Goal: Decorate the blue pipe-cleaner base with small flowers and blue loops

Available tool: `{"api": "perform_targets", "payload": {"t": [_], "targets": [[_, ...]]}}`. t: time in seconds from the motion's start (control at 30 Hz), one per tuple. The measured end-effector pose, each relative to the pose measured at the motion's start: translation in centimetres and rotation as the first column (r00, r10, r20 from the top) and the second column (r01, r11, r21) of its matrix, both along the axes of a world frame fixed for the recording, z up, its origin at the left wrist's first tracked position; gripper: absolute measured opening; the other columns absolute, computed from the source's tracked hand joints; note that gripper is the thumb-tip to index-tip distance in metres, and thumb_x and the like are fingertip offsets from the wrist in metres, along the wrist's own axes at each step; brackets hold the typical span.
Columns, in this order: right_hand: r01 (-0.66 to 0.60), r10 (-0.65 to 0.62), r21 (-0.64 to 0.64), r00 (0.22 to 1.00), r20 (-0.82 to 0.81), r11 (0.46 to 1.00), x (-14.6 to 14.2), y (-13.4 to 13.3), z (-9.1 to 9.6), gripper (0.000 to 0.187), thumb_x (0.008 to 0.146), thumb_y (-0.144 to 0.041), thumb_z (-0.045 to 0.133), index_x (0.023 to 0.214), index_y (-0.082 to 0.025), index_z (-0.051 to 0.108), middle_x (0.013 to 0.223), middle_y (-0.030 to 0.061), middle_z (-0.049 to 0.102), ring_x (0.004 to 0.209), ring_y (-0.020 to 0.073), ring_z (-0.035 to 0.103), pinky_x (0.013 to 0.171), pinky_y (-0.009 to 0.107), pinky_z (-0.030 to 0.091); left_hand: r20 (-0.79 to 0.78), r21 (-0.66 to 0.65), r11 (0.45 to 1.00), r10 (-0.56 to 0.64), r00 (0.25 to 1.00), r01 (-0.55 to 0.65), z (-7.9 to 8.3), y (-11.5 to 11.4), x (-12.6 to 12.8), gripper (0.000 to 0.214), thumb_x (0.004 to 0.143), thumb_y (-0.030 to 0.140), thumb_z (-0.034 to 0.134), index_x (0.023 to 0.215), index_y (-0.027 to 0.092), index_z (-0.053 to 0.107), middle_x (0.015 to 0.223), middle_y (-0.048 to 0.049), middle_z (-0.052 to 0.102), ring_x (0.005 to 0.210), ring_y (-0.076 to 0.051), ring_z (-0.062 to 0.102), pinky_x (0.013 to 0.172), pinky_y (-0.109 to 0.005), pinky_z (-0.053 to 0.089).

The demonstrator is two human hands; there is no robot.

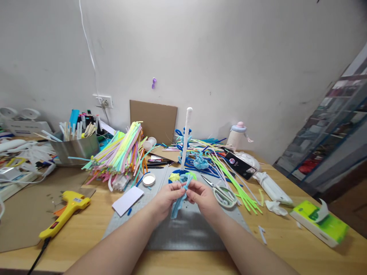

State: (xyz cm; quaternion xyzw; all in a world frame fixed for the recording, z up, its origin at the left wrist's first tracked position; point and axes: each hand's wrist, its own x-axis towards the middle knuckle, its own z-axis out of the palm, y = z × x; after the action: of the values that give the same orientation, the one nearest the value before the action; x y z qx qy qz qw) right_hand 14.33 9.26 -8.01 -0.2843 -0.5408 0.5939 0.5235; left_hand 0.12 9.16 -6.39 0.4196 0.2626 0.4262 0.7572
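Observation:
Both of my hands meet over the grey cutting mat [189,236] and pinch light blue pipe cleaners [178,206]. My left hand [168,196] grips them from the left, and my right hand [204,195] from the right; a twisted part stands up between the fingertips and loose ends hang below. Just behind the hands, a white rod [187,141] stands upright on a blue base, with yellow and green pieces [174,177] low around it. Blue loops show behind the rod. Scissors [225,195] with pale green handles lie close to my right hand.
A big bundle of pastel pipe cleaners [123,152] lies at left, near a yellow hot glue gun [64,214]. Green pipe cleaners [237,183], a phone [240,163] and a tissue pack [321,222] are at right. A white card [127,201] overlaps the mat's left edge.

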Motion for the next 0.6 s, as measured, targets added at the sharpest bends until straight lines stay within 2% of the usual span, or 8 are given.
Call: {"api": "perform_targets", "payload": {"t": [0.13,0.27,0.4,0.6], "targets": [[-0.025,0.025,-0.002,1.0,0.011,1.0,0.21,0.02,0.12,0.018,0.07,-0.032,0.067,0.075,-0.016,0.062,0.055,-0.0022,0.054,0.047,0.007,0.045,0.045,0.02,0.029,-0.014,-0.026,0.997,-0.072,0.997,0.071,-0.02,-0.02,-0.24,0.027,0.064,0.029,0.072,0.082,0.01,0.066,0.069,-0.0065,0.064,0.062,-0.012,0.055,0.059,-0.021,0.035],[-0.009,0.008,0.02,0.999,0.038,1.0,0.26,-0.2,0.69,0.02,0.069,-0.034,0.067,0.069,-0.015,0.06,0.058,-0.0022,0.053,0.048,0.008,0.048,0.044,0.021,0.029,0.0,-0.082,0.989,-0.124,0.992,0.124,0.02,-0.02,-0.6,0.024,0.063,0.028,0.072,0.079,0.011,0.065,0.064,-0.0036,0.06,0.055,-0.008,0.048,0.053,-0.02,0.029],[0.102,-0.104,0.046,0.993,0.052,0.994,0.17,-0.22,0.65,0.024,0.064,-0.035,0.07,0.062,-0.016,0.056,0.059,-0.0036,0.049,0.044,0.0063,0.044,0.041,0.02,0.029,-0.051,-0.063,0.995,-0.078,0.996,0.074,-0.05,0.07,-0.62,0.024,0.061,0.03,0.074,0.068,0.011,0.062,0.059,-0.0014,0.056,0.053,-0.008,0.045,0.05,-0.021,0.026],[0.181,-0.183,0.025,0.979,0.091,0.983,0.11,-0.06,0.16,0.024,0.063,-0.035,0.07,0.062,-0.016,0.054,0.056,-0.0047,0.047,0.04,0.0053,0.039,0.037,0.02,0.029,-0.101,0.066,0.997,0.049,0.994,-0.043,-0.82,0.55,-0.35,0.024,0.061,0.031,0.074,0.068,0.013,0.059,0.063,-0.0001,0.057,0.058,-0.009,0.048,0.057,-0.021,0.032]]}}
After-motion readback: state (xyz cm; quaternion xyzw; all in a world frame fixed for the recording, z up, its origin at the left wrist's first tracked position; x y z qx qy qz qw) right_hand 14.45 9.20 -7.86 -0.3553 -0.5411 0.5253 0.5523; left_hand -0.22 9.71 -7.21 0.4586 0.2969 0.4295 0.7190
